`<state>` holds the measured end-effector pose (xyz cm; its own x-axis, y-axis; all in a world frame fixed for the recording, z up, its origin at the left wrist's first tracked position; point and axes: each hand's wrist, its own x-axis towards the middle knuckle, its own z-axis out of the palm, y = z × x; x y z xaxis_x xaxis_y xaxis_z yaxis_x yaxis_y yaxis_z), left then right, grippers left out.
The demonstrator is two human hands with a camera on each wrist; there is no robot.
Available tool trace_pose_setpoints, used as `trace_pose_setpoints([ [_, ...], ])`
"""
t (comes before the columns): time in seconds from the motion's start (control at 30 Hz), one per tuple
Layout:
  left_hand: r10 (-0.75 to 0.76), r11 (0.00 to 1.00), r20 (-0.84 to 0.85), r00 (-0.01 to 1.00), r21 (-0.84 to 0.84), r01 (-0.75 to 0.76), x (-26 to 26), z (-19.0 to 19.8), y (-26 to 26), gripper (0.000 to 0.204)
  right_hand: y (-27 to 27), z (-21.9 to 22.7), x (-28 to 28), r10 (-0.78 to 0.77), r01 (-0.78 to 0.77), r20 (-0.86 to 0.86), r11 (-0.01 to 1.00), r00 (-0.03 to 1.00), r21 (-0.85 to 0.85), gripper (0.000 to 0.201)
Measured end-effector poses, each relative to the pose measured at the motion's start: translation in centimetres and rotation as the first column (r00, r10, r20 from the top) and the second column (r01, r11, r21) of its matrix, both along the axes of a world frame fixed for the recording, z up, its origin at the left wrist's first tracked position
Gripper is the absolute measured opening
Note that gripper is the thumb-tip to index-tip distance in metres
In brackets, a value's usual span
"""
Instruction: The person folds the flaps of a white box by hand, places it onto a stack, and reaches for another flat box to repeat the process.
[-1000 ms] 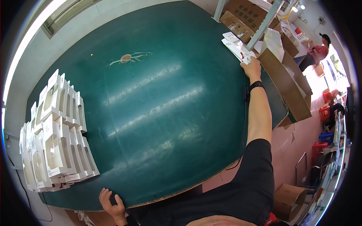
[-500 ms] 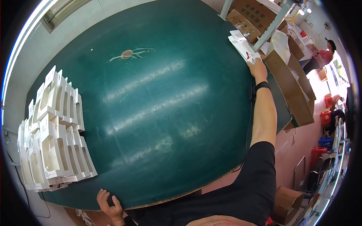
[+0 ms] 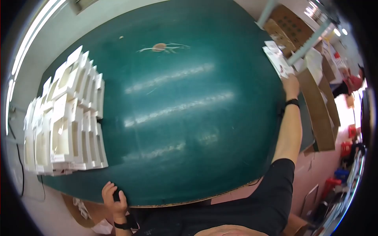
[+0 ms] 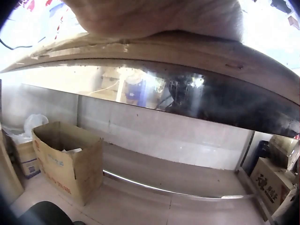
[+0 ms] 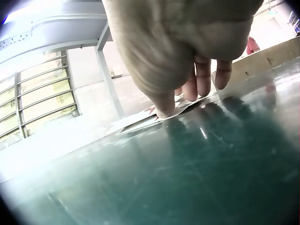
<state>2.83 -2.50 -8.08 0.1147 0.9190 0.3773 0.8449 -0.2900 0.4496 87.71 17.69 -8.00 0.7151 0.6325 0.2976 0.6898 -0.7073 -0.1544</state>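
My right hand (image 3: 290, 85) is at the far right of the table, gripping the near end of a small stack of flat white cartons (image 3: 277, 58) with red print. In the right wrist view its thumb (image 5: 165, 104) lies against the edge of the flat cartons (image 5: 140, 123), which sit low over the green surface, and the fingers bend down at their other side. My left hand (image 3: 114, 198) rests at the table's near edge, fingers loosely bent, holding nothing. In the left wrist view only the heel of that hand (image 4: 159, 16) shows, on the wooden edge.
Rows of folded white trays with windows (image 3: 65, 133) stand on the left of the green table (image 3: 189, 129). An open brown carton (image 3: 318, 110) and a metal post (image 3: 309, 43) border the right side. A cardboard box (image 4: 70, 164) stands on the floor below. A person (image 3: 352, 82) is in the background.
The head view has shifted, so the table scene sits further right and the left-hand stack higher. My right hand stays at the flat cartons and my left hand at the table edge.
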Motion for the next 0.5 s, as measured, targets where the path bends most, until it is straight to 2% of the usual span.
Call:
trace_pose_setpoints([
  [0.03, 0.018, 1.000, -0.016, 1.000, 0.003, -0.018, -0.3, -0.1, -0.1, 0.024, -0.1, -0.3, -0.2, 0.005, -0.005, 0.008, 0.998, 1.000, 0.056, 0.051],
  [0.07, -0.033, 0.999, -0.003, 0.999, 0.002, 0.033, -0.4, -0.1, -0.1, 0.024, -0.1, 0.0, -0.7, -0.012, 0.013, -0.017, 0.998, 1.000, 0.060, 0.050],
  [0.13, 0.025, 0.999, -0.031, 0.999, -0.027, -0.026, -0.6, -0.2, -0.3, 0.023, -0.1, 0.3, -1.5, -0.038, 0.041, -0.038, 0.995, 0.999, 0.086, 0.044],
  [0.43, 0.024, 0.999, -0.073, 0.997, -0.046, -0.027, -0.5, 0.0, -0.4, 0.020, 0.1, 0.7, -1.6, -0.062, 0.068, -0.089, 0.996, 0.994, 0.065, 0.028],
  [0.5, 0.021, 0.999, -0.074, 0.997, -0.046, -0.025, -0.6, 0.0, -0.4, 0.020, 0.1, 1.1, -1.7, -0.076, 0.076, -0.132, 0.997, 0.988, -0.001, 0.029],
])
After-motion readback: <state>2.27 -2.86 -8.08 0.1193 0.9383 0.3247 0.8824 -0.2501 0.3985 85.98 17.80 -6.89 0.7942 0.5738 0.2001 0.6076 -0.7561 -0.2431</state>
